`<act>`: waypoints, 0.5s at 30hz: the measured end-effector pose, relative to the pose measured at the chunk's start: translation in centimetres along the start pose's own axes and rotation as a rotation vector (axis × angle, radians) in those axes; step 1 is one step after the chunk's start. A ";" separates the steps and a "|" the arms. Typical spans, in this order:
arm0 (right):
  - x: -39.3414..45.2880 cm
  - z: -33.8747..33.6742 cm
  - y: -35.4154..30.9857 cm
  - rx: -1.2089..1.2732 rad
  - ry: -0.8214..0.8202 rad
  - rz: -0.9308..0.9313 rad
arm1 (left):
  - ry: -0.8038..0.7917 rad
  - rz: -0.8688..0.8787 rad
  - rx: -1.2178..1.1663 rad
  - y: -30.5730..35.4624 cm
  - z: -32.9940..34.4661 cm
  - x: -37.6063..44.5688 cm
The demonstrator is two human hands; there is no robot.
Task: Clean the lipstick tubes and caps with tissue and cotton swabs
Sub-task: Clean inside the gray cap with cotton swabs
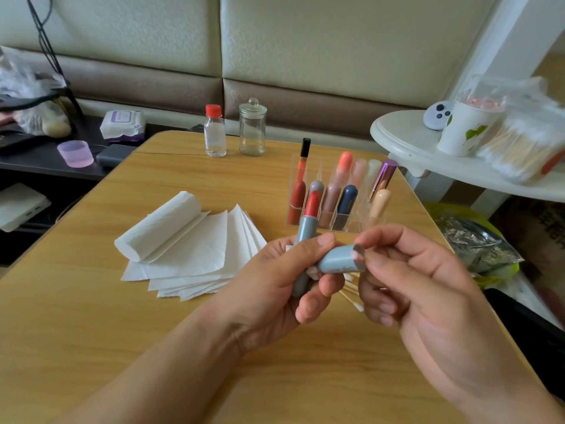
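Left hand [275,289] grips the open lipstick tube [305,237] upright; right hand [422,289] pinches its cap [339,262] sideways, touching left thumb; tissue [195,252] lies left.

I'm seeing two hands [275,286] [428,289], one tissue roll [162,228], one bottle [215,131], one glass jar [252,128], and one open lipstick [307,237].

Bare tabletop [91,316] near-left; tissue stack [189,255], lipstick organizer [336,206] beyond.
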State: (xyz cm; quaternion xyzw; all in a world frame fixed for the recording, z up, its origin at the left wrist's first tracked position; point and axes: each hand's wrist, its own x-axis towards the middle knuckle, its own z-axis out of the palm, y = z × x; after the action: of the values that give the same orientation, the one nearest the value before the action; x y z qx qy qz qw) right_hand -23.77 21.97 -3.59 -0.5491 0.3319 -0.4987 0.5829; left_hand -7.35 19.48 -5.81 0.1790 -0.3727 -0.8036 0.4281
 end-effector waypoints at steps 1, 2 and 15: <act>0.1 0.0 0.0 -0.009 -0.018 -0.002 | 0.004 0.004 0.006 0.0 0.0 0.0; 0.1 -0.1 0.0 -0.016 -0.035 -0.005 | 0.007 0.008 0.009 0.0 0.0 0.0; -0.2 -1.4 -1.7 -0.486 0.019 -0.152 | 0.095 0.033 0.024 -0.1 -0.1 0.1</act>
State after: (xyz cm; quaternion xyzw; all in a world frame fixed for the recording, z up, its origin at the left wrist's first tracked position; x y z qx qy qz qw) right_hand -25.53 21.87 -2.24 -0.6916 0.4054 -0.4518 0.3913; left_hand -7.39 19.35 -5.91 0.2158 -0.3643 -0.7826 0.4564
